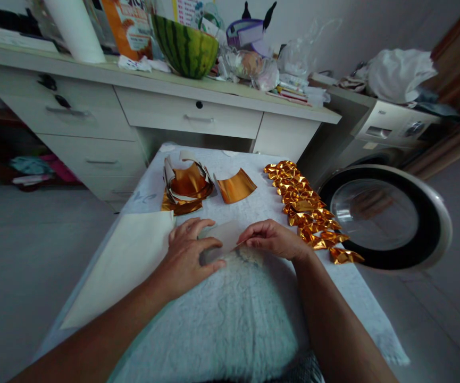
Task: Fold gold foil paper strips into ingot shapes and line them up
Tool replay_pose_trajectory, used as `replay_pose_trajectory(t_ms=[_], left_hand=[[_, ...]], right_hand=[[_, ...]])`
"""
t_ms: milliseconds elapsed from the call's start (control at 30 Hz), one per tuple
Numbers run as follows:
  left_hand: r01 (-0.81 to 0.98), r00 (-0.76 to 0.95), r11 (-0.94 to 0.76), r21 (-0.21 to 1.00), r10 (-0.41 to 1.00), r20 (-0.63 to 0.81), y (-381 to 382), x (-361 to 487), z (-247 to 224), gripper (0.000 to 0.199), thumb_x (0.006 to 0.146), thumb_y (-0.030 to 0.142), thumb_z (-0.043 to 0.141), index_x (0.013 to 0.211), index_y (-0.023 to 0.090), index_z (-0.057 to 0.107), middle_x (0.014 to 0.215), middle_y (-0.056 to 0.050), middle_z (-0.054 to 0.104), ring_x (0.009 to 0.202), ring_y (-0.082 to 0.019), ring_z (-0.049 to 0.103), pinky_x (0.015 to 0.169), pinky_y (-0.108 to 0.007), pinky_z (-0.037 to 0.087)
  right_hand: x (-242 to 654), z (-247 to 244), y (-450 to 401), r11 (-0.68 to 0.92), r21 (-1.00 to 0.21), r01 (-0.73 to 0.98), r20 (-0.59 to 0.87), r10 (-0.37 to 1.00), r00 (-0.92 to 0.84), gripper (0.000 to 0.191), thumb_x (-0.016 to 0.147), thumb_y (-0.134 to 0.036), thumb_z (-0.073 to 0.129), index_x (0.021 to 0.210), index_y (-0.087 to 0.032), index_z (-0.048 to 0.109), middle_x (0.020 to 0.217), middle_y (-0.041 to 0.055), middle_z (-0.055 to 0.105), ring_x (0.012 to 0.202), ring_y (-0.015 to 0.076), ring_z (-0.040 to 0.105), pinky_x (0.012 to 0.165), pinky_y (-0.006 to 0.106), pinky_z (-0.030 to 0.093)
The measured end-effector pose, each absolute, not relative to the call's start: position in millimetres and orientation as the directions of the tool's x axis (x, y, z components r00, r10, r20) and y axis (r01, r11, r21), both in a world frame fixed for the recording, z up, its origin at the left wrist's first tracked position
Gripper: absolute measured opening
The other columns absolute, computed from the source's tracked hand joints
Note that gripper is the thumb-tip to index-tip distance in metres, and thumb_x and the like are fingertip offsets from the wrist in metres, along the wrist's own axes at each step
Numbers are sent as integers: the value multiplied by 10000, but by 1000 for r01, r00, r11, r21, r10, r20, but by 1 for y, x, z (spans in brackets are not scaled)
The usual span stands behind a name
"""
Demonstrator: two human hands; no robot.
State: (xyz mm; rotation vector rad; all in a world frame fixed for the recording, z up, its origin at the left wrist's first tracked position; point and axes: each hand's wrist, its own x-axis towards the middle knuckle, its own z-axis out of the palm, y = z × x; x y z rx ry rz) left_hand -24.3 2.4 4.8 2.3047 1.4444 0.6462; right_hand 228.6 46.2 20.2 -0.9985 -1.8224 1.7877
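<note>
My left hand (192, 254) lies over the cloth-covered table with its fingers apart, resting at the left side of a thin pale sheet (225, 234). The fingers of my right hand (269, 239) are pinched on the near right edge of that sheet. Beyond my hands, a curved gold foil piece (236, 186) lies beside a pile of gold and white sheets (186, 185). Folded shiny gold pieces (307, 205) stand in a slanting row on the right. A large cream paper (122, 263) lies left of my left hand.
The white cloth (373, 303) hangs at the table's right edge. Behind is a white drawer desk (198, 114) bearing a cut watermelon (185, 47), a paper roll (76, 32) and plastic bags. A washing machine's round open door (433, 223) is close to the table's right side.
</note>
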Motion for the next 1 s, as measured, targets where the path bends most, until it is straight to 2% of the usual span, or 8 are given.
replay_pose_trajectory(t_ms=[67,133,233,333,467,567,800,1000], left_hand=[[660,407,-429,617,894,186,3,-23,9,189,774,404,697,903,271,735,1241,-51,588,1181,-309,509,1015,-513,373],[542,430,-398,740,888,162,3,-22,13,181,841,380,627,896,225,701,1086,-45,630,1024,-223,585,918,-386,451],[511,405,-319,798,908,103,3,-21,16,186,885,347,559,805,200,640,840,-7,615,801,-164,592,727,-295,461],[594,338,-297,747,936,103,3,-20,14,187,879,329,559,758,196,610,775,5,582,742,-161,565,687,-299,432],[715,276,-355,603,935,223,7,-20,8,150,851,321,598,768,201,634,909,-27,604,891,-209,551,808,-362,426],[791,242,-354,498,930,277,10,-20,3,115,829,312,626,780,210,646,978,-38,611,942,-236,534,849,-401,417],[841,255,-353,410,927,275,13,-20,-7,61,820,269,624,847,216,641,1109,-64,615,1035,-276,538,897,-438,421],[875,227,-295,384,950,213,11,-14,-8,307,836,253,591,1135,182,592,1110,-99,629,1034,-306,530,886,-452,414]], right_hand=[[227,18,46,-66,-961,270,-232,723,-651,298,831,-432,667,846,-135,658,677,-36,561,597,79,463,577,211,357],[226,17,46,-43,-947,318,-250,720,-647,320,846,-450,638,811,-132,633,623,-54,500,554,70,407,533,207,307],[223,17,45,-7,-920,392,-275,724,-633,332,867,-456,594,791,-133,611,616,-51,487,544,73,397,514,209,291],[218,19,43,15,-901,433,-280,742,-609,287,869,-412,573,764,-146,586,610,-52,477,539,76,394,503,209,289],[210,18,41,58,-885,461,-214,831,-514,179,827,-311,614,746,-176,530,616,-64,469,548,76,405,503,201,294],[203,15,40,125,-839,530,-140,892,-431,131,783,-221,647,823,-193,526,635,-69,501,565,84,452,505,200,298],[195,8,39,139,-759,636,-89,946,-313,456,742,-148,670,1133,-205,442,629,-99,550,549,102,514,539,218,342],[195,3,39,163,-747,644,-67,946,-317,469,728,-132,672,1135,-201,449,657,-87,562,577,107,527,559,227,346]])
